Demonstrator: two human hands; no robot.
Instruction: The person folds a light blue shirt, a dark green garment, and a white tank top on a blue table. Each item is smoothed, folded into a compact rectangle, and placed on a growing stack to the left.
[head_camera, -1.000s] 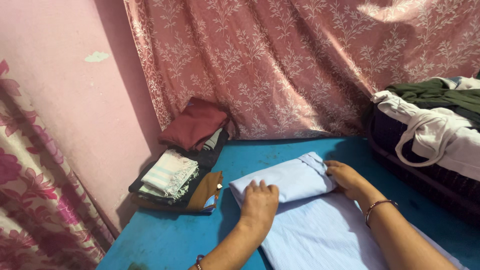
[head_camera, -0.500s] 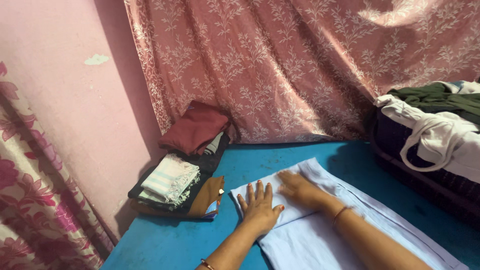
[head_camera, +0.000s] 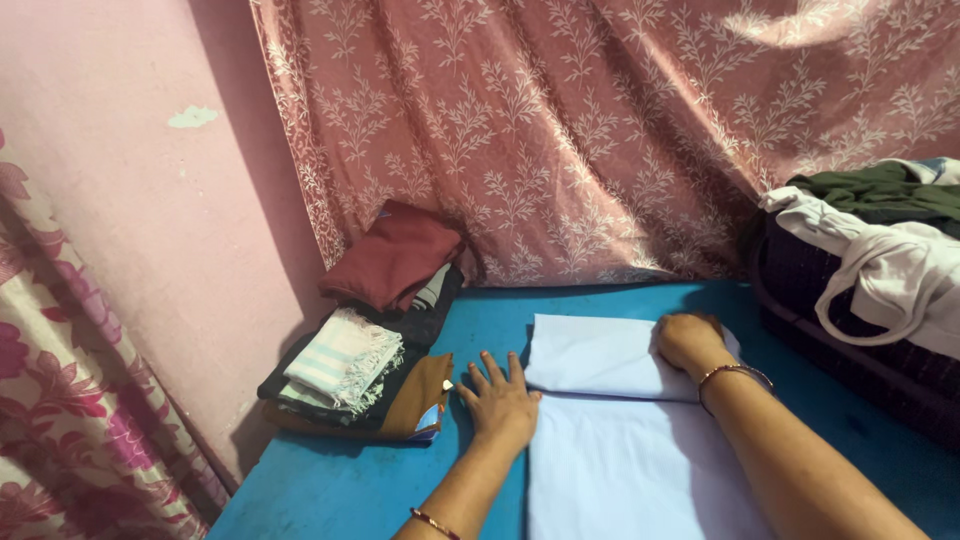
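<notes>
Behind everything, a pink leaf-print curtain (head_camera: 600, 130) fills the back & a pink wall (head_camera: 150, 200) the left, w/ a floral curtain (head_camera: 60, 400) at the near-left corner. Below them a blue table (head_camera: 350, 480) takes up the lower frame; its left edge runs diagonally along the wall, far edge meets the curtain. At right, a dark basket (head_camera: 840, 350) w/ a white garment (head_camera: 890, 270) & a green one (head_camera: 870, 190) heaped on top, just beside the table's right side. Far-left corner: a stack of folded clothes (head_camera: 350, 385), maroon piece (head_camera: 395, 250) on top at the back. Mid-table lies a pale blue cloth (head_camera: 630, 450), top part folded over toward the person. Left hand (head_camera: 500, 400) flat, fingers spread, on the table at the cloth's left edge, between cloth & stack. Right hand (head_camera: 690, 340) rests on the fold's right end, fingers curled; can't tell if it pinches the cloth. Bare blue shows at near-left & btw cloth and basket.
</notes>
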